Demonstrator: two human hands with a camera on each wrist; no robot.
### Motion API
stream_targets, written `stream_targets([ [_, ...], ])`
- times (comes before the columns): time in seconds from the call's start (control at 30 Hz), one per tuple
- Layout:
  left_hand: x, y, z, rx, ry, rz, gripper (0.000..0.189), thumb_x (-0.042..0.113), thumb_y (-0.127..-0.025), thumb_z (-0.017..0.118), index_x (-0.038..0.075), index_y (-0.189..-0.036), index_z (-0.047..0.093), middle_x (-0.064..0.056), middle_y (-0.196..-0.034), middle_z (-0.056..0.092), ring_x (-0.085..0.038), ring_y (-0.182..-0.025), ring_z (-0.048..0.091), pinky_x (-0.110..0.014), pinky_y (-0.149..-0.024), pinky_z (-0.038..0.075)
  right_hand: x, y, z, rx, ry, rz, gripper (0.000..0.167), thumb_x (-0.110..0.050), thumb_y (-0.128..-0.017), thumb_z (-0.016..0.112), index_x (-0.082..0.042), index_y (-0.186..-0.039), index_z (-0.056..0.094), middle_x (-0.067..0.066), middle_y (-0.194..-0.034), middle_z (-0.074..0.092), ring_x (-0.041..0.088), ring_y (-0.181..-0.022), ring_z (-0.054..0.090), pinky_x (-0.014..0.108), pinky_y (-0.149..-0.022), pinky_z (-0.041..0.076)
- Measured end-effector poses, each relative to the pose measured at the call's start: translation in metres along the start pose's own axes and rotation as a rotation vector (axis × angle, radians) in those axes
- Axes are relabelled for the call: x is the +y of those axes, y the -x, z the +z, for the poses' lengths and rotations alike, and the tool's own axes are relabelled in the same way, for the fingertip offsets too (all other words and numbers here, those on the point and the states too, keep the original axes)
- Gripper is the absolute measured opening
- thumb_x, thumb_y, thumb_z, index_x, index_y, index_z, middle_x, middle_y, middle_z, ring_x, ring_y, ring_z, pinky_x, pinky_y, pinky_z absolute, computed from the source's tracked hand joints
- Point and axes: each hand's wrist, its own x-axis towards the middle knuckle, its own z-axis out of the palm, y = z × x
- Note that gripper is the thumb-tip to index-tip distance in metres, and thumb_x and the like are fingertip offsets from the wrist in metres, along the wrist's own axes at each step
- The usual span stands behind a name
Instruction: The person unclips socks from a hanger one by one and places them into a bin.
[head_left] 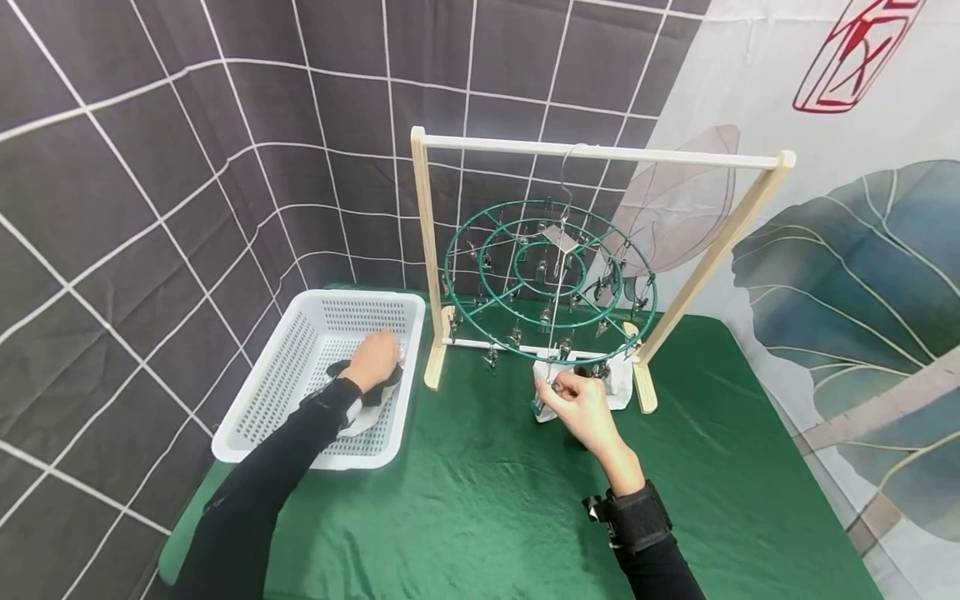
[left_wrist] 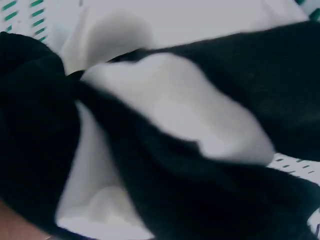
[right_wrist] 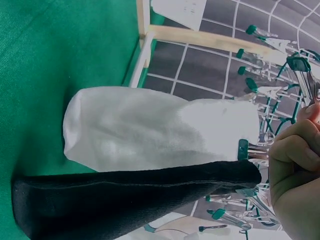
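My left hand (head_left: pixel 372 360) reaches down into the white basket (head_left: pixel 251 392) onto black and white socks. In the left wrist view a black sock (left_wrist: pixel 200 200) lies twisted over white cloth (left_wrist: pixel 175 100); only a bit of the hand shows at the corner, and its fingers are hidden. My right hand (head_left: pixel 588 408), at the front rim of the green round drying hanger (head_left: pixel 480 321), pinches a metal clip (right_wrist: pixel 302 80) with a green tip. Beside it a white sock (right_wrist: pixel 130 130) and a black sock (right_wrist: pixel 125 200) hang down from clips.
A wooden stand (head_left: pixel 600 152) carries the hanger by its hook, with many clips dangling from the rings. Its feet rest on a green tablecloth (head_left: pixel 450 525). Behind it hangs a dark gridded curtain (head_left: pixel 337 167).
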Motion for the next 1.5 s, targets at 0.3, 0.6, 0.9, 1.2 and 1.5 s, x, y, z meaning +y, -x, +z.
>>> stream_targets([
  [0.3,0.041,-0.012,-0.023,0.637,0.305,0.279,0.015,0.007,-0.101,0.041,-0.003,-0.095,0.049,-0.018,-0.089,0.046,-0.034,-0.085,0.044,-0.047,-0.082,0.041,-0.001,0.001,0.0,0.017,-0.008,-0.029,0.049,-0.013,-0.087,0.073,-0.011,-0.055,0.035,-0.016,-0.054,0.023,-0.005,-0.049,0.019,0.017,-0.051,0.017],
  [0.6,0.112,0.001,-0.037,1.002,0.301,0.763,0.016,-0.001,-0.086,0.05,-0.004,-0.101,0.052,-0.019,-0.099,0.054,-0.034,-0.092,0.05,-0.045,-0.084,0.045,-0.002,0.002,0.0,0.007,-0.006,-0.012,0.048,-0.014,-0.088,0.072,-0.012,-0.055,0.037,-0.015,-0.053,0.023,-0.004,-0.049,0.019,0.017,-0.051,0.018],
  [0.9,0.165,0.029,-0.032,0.826,0.04,0.961,0.036,0.019,-0.106,0.035,0.001,-0.111,0.067,-0.015,-0.107,0.066,-0.029,-0.102,0.058,-0.04,-0.094,0.049,-0.004,0.0,0.003,0.002,0.004,-0.049,0.05,-0.014,-0.088,0.073,-0.011,-0.054,0.036,-0.016,-0.053,0.024,-0.005,-0.047,0.02,0.018,-0.048,0.019],
  [1.2,0.169,0.028,-0.036,0.669,0.115,0.852,0.024,0.015,-0.105,0.043,0.007,-0.096,0.063,-0.003,-0.085,0.06,-0.02,-0.082,0.051,-0.035,-0.083,0.044,-0.004,0.002,0.004,-0.065,-0.059,-0.03,0.052,-0.018,-0.087,0.078,-0.012,-0.057,0.037,-0.014,-0.054,0.024,-0.003,-0.048,0.021,0.019,-0.048,0.022],
  [1.5,0.161,0.022,-0.046,0.669,0.243,0.781,0.023,0.009,-0.1,0.05,0.009,-0.078,0.058,-0.003,-0.071,0.054,-0.021,-0.072,0.047,-0.034,-0.073,0.04,0.005,0.011,-0.003,0.103,-0.131,-0.135,0.021,0.005,-0.081,0.068,-0.011,-0.069,0.061,-0.012,-0.056,0.037,-0.008,-0.052,0.032,0.014,-0.049,0.028],
])
